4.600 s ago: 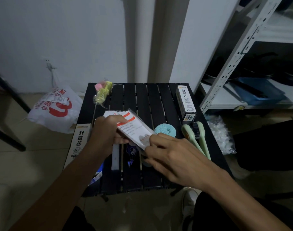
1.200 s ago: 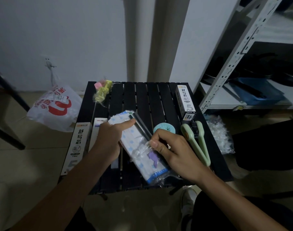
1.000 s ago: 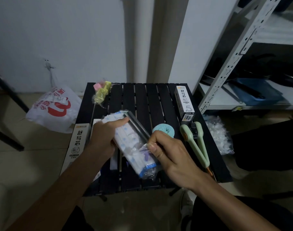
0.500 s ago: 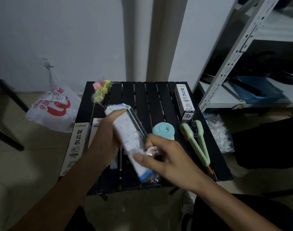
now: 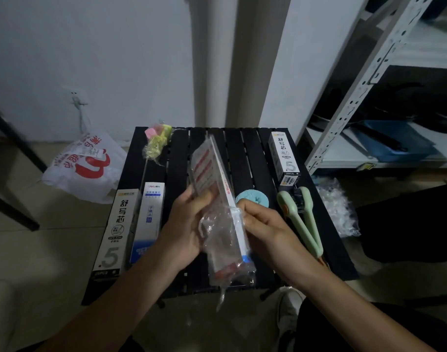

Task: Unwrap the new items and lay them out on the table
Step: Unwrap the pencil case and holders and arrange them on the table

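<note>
Head view showed both hands raised over the near middle of the black slatted worktop (image 5: 245, 153), working on one flat pack (image 5: 209, 171) with red and white print. The pack stood on edge, its far end tilted toward 12 o'clock, held clear of the slats. The left hand (image 5: 184, 224) gripped it from the 9 o'clock side, thumb and fingers curled round its lower half. The right hand (image 5: 268, 224) pinched its 3 o'clock edge, where the clear wrapper (image 5: 222, 242) bunched loosely and hung off the near end.

On the worktop, a long white box (image 5: 115, 229) lay at 8 o'clock, just beside a blue and white box (image 5: 148, 219). A pink and yellow bundle (image 5: 156, 141) in clear film sat at 11 o'clock. A second white box (image 5: 284, 158) lay at 1 o'clock, and near it at 3 o'clock were a teal round pad (image 5: 253, 198) and a green two-armed tool (image 5: 303, 219).

On the floor, a white and red shopping bag (image 5: 82, 166) rested at 10 o'clock and crumpled plastic (image 5: 336, 207) at 3 o'clock, under a metal rack (image 5: 364, 72).
</note>
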Tool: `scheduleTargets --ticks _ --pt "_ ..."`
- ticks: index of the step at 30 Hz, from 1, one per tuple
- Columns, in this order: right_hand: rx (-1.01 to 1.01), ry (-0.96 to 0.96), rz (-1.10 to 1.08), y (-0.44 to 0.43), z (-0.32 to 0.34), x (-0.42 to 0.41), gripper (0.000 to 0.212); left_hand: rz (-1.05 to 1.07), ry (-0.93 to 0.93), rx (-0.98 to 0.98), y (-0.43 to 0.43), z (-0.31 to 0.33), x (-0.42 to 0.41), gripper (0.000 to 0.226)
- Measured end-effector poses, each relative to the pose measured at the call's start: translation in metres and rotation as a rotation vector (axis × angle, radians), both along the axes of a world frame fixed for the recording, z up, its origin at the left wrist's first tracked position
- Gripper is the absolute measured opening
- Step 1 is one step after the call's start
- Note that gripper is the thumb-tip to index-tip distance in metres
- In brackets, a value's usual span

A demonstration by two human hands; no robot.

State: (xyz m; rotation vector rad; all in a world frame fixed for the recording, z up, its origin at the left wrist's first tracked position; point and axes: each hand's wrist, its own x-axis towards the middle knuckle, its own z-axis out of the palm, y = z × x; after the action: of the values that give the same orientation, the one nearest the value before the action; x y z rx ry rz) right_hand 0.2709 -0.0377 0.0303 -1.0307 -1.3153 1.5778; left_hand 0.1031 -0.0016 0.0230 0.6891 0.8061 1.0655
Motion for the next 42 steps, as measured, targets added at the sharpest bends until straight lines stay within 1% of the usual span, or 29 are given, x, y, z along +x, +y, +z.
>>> scheduleTargets --ticks 1,4,5,7,10,12,14,16,18,20,23,25,27,29,31,33,34,35,36,38,40,42 --pt "0.028 -0.05 -0.013 0.0 0.001 0.002 0.034 -0.001 0.007 0.002 0.001 -0.001 0.0 0.048" --pt "0.112 -0.096 -0.021 -0.003 0.011 0.008 0.035 -0.001 -0.018 0.003 0.003 0.001 -0.002 0.026" --pt "0.161 -0.125 -0.004 -0.003 0.014 0.009 0.035 -0.015 -0.012 0.004 0.005 0.001 -0.004 0.023" --pt "0.258 -0.23 0.025 -0.002 0.015 0.012 0.035 -0.06 0.005 0.015 0.006 0.004 -0.007 0.024" --pt "0.377 -0.385 0.065 0.002 0.011 0.018 0.044 -0.104 0.051 0.007 0.006 0.008 -0.011 0.03" --pt "0.477 -0.476 0.069 0.003 0.01 0.019 0.043 -0.128 0.106 0.0 0.004 0.012 -0.013 0.037" --pt "0.609 -0.553 0.049 0.003 0.011 0.02 0.039 -0.126 0.16 -0.008 0.006 0.013 -0.016 0.038" --pt "0.784 -0.663 0.039 0.002 0.013 0.02 0.033 -0.087 0.2 -0.027 0.011 0.011 -0.021 0.035" --pt "0.934 -0.767 0.042 0.0 0.015 0.02 0.03 -0.036 0.186 -0.098 0.018 0.006 -0.026 0.036" --pt "1.019 -0.815 0.043 -0.002 0.015 0.018 0.028 0.029 0.152 -0.132 0.026 0.001 -0.033 0.037" --pt "1.111 -0.844 0.058 -0.01 0.016 0.012 0.024 0.169 0.151 -0.147 0.038 -0.002 -0.045 0.04" --pt "1.134 -0.85 0.063 -0.013 0.016 0.01 0.025 0.204 0.177 -0.173 0.041 -0.002 -0.048 0.035" --pt "1.095 -0.844 0.039 -0.014 0.017 0.01 0.027 0.21 0.18 -0.182 0.039 -0.006 -0.045 0.03" --pt "0.981 -0.844 -0.03 -0.013 0.018 0.014 0.026 0.237 0.159 -0.207 0.037 -0.008 -0.037 0.033" --pt "0.813 -0.877 -0.071 -0.011 0.018 0.017 0.024 0.27 0.173 -0.181 0.037 -0.008 -0.031 0.035" --pt "0.663 -0.914 -0.061 -0.008 0.016 0.018 0.048 0.274 0.211 -0.131 0.036 -0.005 -0.026 0.036" --pt "0.624 -0.933 -0.035 -0.006 0.014 0.018 0.058 0.276 0.227 -0.121 0.036 -0.004 -0.025 0.035" --pt "0.605 -0.944 0.003 -0.004 0.01 0.018 0.062 0.275 0.242 -0.112 0.035 -0.004 -0.024 0.035" --pt "0.601 -0.944 0.04 -0.001 0.007 0.018 0.058 0.276 0.254 -0.108 0.034 -0.004 -0.023 0.034" --pt "0.626 -0.899 0.056 0.004 -0.002 0.019 0.039 0.281 0.283 -0.101 0.034 -0.005 -0.022 0.035" --pt "0.699 -0.836 -0.004 0.008 -0.01 0.02 0.027 0.279 0.295 -0.088 0.033 -0.005 -0.022 0.036" --pt "0.823 -0.818 -0.093 0.009 -0.013 0.017 0.024 0.277 0.287 -0.085 0.035 -0.005 -0.022 0.036"
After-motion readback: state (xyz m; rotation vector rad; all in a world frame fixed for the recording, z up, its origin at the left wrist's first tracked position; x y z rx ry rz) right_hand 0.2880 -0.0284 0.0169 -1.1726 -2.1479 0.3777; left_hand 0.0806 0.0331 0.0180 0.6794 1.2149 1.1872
